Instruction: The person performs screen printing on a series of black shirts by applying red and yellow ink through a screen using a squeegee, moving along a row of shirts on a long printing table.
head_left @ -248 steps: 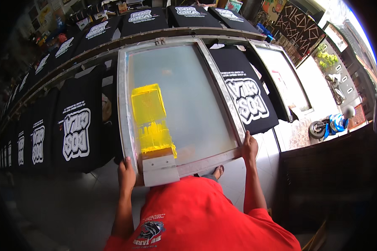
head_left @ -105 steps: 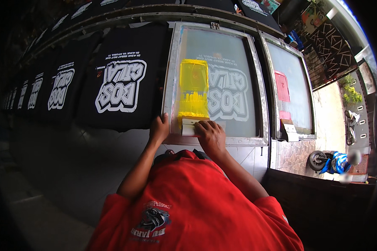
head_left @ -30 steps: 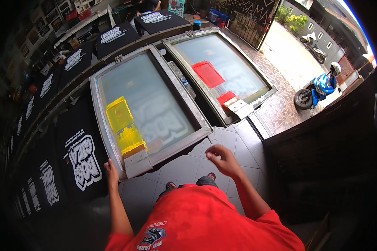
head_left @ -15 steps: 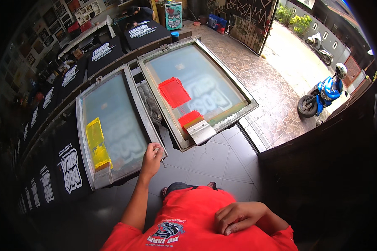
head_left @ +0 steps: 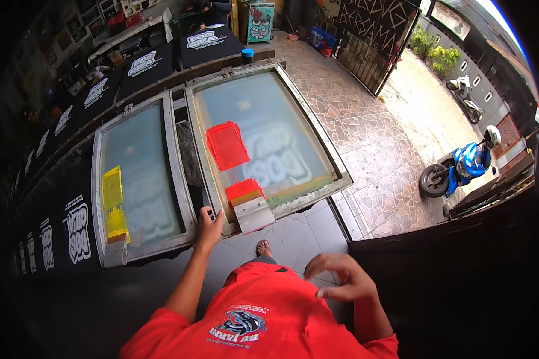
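Two hinged screen-printing frames stand side by side before me. On the right-hand screen (head_left: 314,128) lie red ink (head_left: 226,145) and a wide metal squeegee (head_left: 253,216), which rests at the near edge with red ink along it. The left-hand screen (head_left: 144,149) carries yellow ink (head_left: 112,188) at its left side, with a small squeegee (head_left: 117,239) below it. My left hand (head_left: 209,228) is raised at the right screen's near left corner, thumb and finger apart; whether it touches the frame I cannot tell. Slightly blurred, my right hand (head_left: 344,278) hovers before my red shirt, fingers spread and holding nothing.
Black printed shirts (head_left: 78,230) lie in rows along the left and far side. A blue-lidded can (head_left: 247,56) stands behind the right screen. Another person (head_left: 215,8) is at the far end. A blue motorbike (head_left: 461,164) is parked outside, past the open gate (head_left: 374,45).
I have stepped forward and right. My left hand has gone from the left screen's near right corner to the right screen's. My right hand has lifted off my shirt and opened.
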Demonstrator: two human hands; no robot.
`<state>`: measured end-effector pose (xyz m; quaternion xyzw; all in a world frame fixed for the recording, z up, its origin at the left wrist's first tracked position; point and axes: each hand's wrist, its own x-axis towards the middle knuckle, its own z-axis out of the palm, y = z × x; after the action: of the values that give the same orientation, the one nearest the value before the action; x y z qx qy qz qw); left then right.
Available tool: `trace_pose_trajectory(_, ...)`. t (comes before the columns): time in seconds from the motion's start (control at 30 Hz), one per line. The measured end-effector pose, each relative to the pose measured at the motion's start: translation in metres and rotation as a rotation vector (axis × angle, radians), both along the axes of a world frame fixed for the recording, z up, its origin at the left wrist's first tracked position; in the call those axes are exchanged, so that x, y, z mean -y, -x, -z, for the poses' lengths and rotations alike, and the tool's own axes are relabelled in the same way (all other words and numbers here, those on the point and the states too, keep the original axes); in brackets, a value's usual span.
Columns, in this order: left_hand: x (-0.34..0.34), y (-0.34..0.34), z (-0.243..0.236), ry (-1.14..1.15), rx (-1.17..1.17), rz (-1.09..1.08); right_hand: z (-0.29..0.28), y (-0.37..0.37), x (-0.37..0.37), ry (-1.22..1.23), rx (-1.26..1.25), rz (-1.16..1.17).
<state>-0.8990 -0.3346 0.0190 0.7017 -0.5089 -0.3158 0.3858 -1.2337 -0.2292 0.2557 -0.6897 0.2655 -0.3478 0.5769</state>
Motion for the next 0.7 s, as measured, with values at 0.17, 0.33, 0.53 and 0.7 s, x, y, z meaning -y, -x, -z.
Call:
trace_pose_trajectory(0.17, 0.019, 0.020, 0.001, -0.023, 0.024, -0.139, 0.120, 0.102, 0.104, 0.064, -0.559, 1.119)
trace_pose_trajectory(0.33, 0.034, 0.029, -0.009, -0.002, 0.232, -0.198, 0.182, 0.146, 0.183, -0.181, -0.884, 0.969)
trace_pose_trajectory(0.53, 0.053, 0.028, 0.005, 0.041, 0.128, -0.301, 0.193, 0.144, 0.236, 0.237, -1.024, 1.180)
trace_pose_trajectory(0.7, 0.061, 0.032, 0.002, 0.016, 0.187, -0.420, 0.193, 0.133, 0.271, -0.152, -0.891, 0.967)
